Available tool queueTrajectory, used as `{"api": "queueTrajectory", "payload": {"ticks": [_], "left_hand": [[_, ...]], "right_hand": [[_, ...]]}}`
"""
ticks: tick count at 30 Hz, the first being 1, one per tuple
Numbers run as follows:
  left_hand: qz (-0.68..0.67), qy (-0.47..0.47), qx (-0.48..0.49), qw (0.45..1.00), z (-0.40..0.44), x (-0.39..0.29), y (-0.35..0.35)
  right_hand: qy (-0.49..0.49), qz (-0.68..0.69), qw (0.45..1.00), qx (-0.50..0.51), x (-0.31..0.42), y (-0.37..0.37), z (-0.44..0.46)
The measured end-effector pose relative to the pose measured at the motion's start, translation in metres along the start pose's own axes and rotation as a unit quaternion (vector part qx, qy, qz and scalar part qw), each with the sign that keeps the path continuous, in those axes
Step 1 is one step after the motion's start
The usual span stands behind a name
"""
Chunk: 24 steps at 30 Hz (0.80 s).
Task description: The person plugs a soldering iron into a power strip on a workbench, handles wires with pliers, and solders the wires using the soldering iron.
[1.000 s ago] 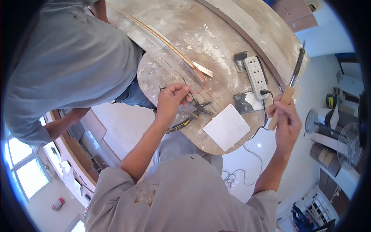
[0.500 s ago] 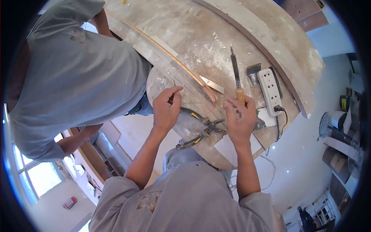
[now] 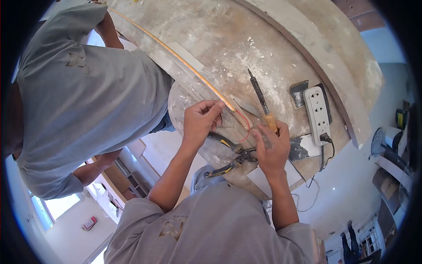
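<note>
My right hand [image 3: 273, 149] holds a soldering iron [image 3: 259, 94] by its wooden handle, its dark tip directed away from me over the table. My left hand [image 3: 201, 123] is pinched near the end of a glowing light strip [image 3: 184, 63]; a short bit of dark wire or solder shows below its fingertips. From the strip's end, thin red wires [image 3: 246, 127] curve between my two hands. Pliers with black and yellow handles [image 3: 237, 159] lie beneath them on the table. A white sheet [image 3: 281, 178] sits partly under my right forearm.
A white power strip [image 3: 317, 115] with a black plug lies at the right, near a raised curved edge [image 3: 303, 48]. Dark plates [image 3: 299, 94] are beside it. A co-worker in a grey shirt [image 3: 96, 83] leans over the table at the left. Cables hang to the floor.
My right hand has come in from the right with the soldering iron, toward my left hand. My left hand has moved close to the strip's end. The view has shifted.
</note>
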<state>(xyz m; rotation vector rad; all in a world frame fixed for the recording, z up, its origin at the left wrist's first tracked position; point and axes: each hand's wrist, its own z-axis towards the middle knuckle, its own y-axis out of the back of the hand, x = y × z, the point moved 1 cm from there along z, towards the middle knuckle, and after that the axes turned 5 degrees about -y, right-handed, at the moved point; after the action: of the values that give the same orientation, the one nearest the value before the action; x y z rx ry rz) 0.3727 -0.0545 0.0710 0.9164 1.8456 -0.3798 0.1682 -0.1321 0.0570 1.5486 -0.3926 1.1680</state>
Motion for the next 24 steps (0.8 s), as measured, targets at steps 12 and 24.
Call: {"api": "queueTrajectory", "payload": {"ticks": [12,24], "left_hand": [[-0.014,0.013,-0.005,1.0,0.0,0.0,-0.003],[0.042,-0.029,-0.015,0.999,-0.023,0.017,0.015]], "right_hand": [[0.017,0.029,0.999,0.002,-0.005,0.005,0.008],[0.019,0.033,0.999,0.005,-0.005,0.005,0.007]]}}
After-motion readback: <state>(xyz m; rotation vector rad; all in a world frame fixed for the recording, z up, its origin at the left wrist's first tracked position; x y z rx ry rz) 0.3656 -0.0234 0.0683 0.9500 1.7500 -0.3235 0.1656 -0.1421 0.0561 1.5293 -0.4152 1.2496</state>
